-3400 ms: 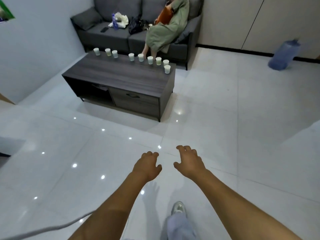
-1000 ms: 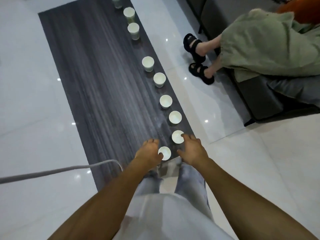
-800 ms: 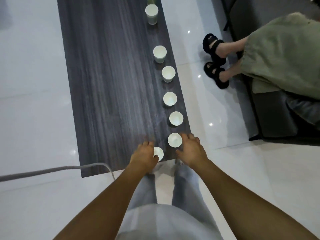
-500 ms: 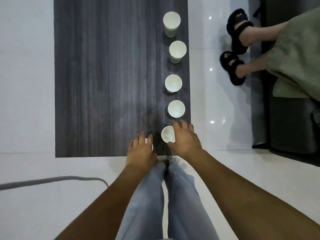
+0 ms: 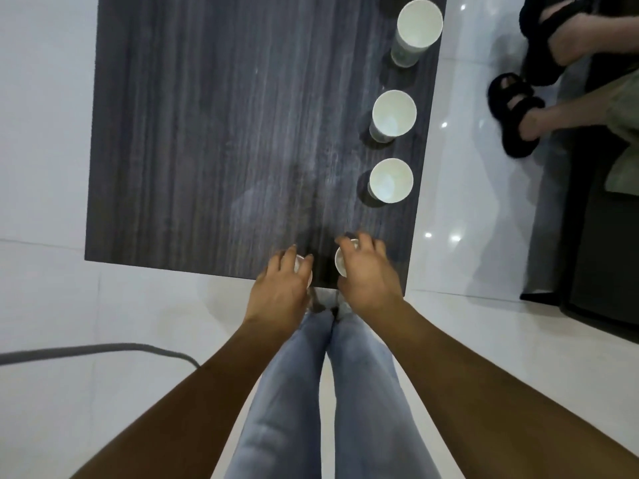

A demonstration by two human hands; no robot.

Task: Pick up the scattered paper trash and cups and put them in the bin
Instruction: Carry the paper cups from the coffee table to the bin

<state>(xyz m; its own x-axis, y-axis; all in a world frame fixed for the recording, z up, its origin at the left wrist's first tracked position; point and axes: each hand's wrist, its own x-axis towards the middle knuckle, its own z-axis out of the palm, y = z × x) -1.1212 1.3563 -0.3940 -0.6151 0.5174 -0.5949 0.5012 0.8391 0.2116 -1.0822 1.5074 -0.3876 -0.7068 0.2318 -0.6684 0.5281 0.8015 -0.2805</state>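
Both hands on table (image 5: 207, 133) edge; left hand (image 5: 280, 292) grips cup (image 5: 304, 271); right hand (image 5: 366, 274) grips 2nd cup (image 5: 340, 264).

Dark wood-grain table (image 5: 214, 133), white paper cups (image 5: 391, 180) lined along its right edge

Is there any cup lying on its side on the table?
No, the three free cups on the table stand upright with open mouths up, and each hand covers one more.
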